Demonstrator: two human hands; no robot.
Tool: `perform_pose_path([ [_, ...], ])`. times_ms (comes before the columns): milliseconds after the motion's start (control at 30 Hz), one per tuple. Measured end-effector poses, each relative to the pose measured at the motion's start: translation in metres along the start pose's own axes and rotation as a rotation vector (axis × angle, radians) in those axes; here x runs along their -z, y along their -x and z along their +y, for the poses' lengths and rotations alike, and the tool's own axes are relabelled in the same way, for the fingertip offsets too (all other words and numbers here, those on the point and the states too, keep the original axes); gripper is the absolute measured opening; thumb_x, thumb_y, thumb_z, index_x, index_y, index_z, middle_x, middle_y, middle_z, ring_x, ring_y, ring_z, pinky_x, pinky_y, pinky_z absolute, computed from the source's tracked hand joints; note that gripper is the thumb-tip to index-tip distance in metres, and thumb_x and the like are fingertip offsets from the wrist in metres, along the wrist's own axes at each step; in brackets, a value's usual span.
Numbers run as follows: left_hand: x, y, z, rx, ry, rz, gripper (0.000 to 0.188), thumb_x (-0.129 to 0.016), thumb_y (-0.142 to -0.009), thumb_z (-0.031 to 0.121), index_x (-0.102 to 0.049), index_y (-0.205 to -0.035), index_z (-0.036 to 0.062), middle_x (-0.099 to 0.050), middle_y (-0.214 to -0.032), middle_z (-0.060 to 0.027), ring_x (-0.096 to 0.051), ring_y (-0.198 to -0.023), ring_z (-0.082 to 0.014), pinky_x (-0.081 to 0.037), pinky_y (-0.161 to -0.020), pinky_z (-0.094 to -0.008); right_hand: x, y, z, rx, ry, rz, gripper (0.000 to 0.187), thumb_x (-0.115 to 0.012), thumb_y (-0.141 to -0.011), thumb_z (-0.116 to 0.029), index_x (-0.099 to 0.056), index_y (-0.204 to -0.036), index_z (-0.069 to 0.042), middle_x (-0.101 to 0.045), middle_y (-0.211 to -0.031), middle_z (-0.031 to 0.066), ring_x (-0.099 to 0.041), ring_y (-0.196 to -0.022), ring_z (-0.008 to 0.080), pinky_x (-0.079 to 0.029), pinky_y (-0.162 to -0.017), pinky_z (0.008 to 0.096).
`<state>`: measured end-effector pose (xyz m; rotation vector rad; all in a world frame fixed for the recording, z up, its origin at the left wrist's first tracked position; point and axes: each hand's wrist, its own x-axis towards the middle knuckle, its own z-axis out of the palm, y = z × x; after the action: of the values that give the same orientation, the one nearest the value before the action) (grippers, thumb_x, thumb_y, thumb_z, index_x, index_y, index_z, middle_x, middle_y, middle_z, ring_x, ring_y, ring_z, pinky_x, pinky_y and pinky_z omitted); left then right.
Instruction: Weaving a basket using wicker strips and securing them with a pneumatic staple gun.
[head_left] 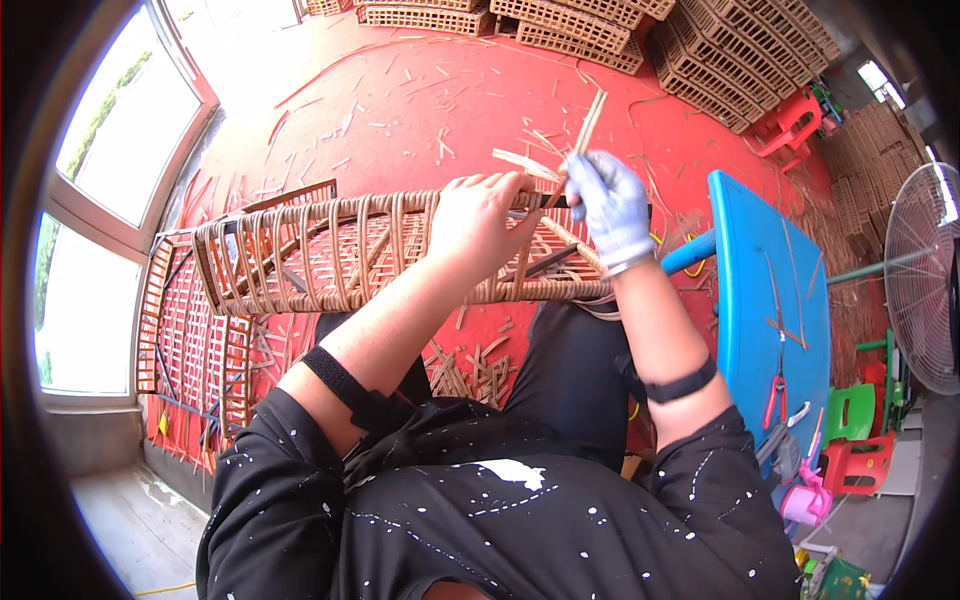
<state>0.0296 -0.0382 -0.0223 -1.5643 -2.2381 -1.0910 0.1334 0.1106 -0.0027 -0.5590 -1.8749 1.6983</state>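
Observation:
A long woven rattan frame [375, 212] with dark metal bars lies across my lap. Tan strips are wound closely around the left part of its upper rail, while the dark bar shows bare towards the right. My bare left hand [478, 225] is closed over that upper rail, at the end of the wrapping. Just to its right, my right hand [606, 205] wears a pale glove and is closed on a rattan strip [592, 122]. The strip's free ends stick up beyond the fingers. How the strip passes round the bar between my hands is partly hidden.
A blue table [765, 270] at the right holds red-handled pliers [774, 398]. Beyond it stand a fan [925, 275] and red and green plastic stools. Cut strips litter the red floor [400, 105]. Woven racks [740, 60] are stacked at the back; another frame [195, 320] stands left by the windows.

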Motion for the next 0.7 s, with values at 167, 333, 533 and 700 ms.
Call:
perform_pose_path([
  [167,0.003,-0.004,0.0,-0.07,-0.022,0.029,0.033,-0.075,-0.08,0.027,-0.062,-0.104,0.0097,-0.066,-0.079,-0.0066,-0.065,-0.075,-0.0257,-0.05,-0.076,-0.0398,-0.009,-0.048,0.002,0.19,0.657,0.012,0.031,-0.067,-0.088,-0.033,-0.063,-0.075,-0.006,-0.054,-0.062,0.0159,-0.054,-0.057,0.0326,-0.044,-0.058,0.0411],
  [333,0.008,-0.006,0.001,0.083,0.056,-0.135,0.034,-0.073,-0.08,0.029,-0.061,-0.108,0.0122,-0.07,-0.095,-0.0068,-0.068,-0.09,-0.0261,-0.051,-0.082,-0.0407,-0.007,-0.052,0.005,0.263,0.639,-0.048,0.031,-0.066,-0.089,-0.033,-0.064,-0.074,-0.006,-0.057,-0.064,0.0161,-0.054,-0.057,0.0325,-0.045,-0.058,0.04],
  [533,0.007,-0.007,0.0,0.029,-0.005,-0.129,0.035,-0.074,-0.08,0.029,-0.063,-0.109,0.0135,-0.068,-0.091,-0.0077,-0.067,-0.083,-0.027,-0.052,-0.078,-0.0408,-0.008,-0.057,0.009,0.117,0.713,-0.028,0.029,-0.066,-0.088,-0.034,-0.068,-0.079,-0.007,-0.062,-0.069,0.0165,-0.06,-0.061,0.0299,-0.048,-0.063,0.039],
  [700,0.0,-0.006,0.0,0.01,-0.017,-0.019,0.036,-0.076,-0.078,0.03,-0.068,-0.11,0.0139,-0.066,-0.085,-0.0077,-0.066,-0.075,-0.0281,-0.052,-0.072,-0.0408,-0.005,-0.076,0.004,-0.15,0.948,-0.27,0.03,-0.06,-0.086,-0.037,-0.075,-0.092,-0.012,-0.072,-0.092,0.013,-0.068,-0.091,0.0308,-0.052,-0.083,0.0415],
])
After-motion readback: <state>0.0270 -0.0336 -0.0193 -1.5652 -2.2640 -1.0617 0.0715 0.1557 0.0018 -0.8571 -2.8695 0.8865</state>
